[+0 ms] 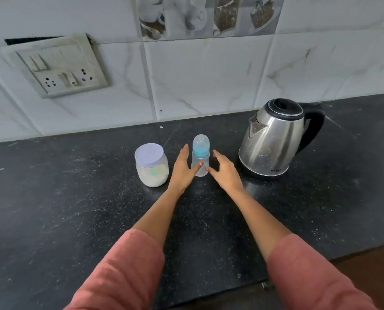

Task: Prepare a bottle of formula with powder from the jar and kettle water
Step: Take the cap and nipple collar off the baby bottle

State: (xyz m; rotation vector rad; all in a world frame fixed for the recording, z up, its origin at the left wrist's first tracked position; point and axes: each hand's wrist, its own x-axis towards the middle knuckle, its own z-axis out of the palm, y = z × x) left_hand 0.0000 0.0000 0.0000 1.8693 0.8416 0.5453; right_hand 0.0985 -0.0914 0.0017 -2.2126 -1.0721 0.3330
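- Flanking the baby bottle, your left hand and right hand are both spread wide, fingers straight, gripping nothing.
- Your left thumb crosses in front of the bottle's lower body, and your right thumb tip sits just beside its base. I cannot tell whether either one presses the plastic.
- The bottle stands upright on the black counter, toward the far wall, with a clear cap over a blue collar.
- Just left of your left hand stands the powder jar, lid on, white powder inside.
- To the right, near your right hand, sits the steel kettle, spout facing left, black handle to the right.
- On the far tiled wall, up to the left, is a switch plate.
- Pink sleeves cover your arms at the near edge.
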